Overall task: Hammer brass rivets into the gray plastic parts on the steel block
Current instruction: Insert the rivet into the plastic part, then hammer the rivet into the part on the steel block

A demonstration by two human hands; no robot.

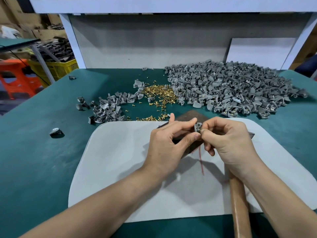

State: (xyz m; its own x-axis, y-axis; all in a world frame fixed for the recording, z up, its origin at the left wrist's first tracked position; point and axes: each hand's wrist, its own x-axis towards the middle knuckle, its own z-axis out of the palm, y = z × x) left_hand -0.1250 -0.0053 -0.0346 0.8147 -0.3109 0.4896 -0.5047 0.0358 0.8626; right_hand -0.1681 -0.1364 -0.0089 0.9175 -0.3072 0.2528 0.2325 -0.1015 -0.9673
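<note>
Above the steel block (pixel 192 115), on the pale pad (pixel 120 160) of the green counter (pixel 34 152), the left hand (pixel 168 145) pinches a gray plastic part (pixel 197 127) between thumb and forefinger. The right hand (pixel 229 141) pinches its lower edge with curled fingers (pixel 204 131). Loose brass rivets (pixel 159 93) lie behind the block beside a heap of gray parts (pixel 231 86), and the hammer handle (pixel 238 203) lies under the right wrist.
</note>
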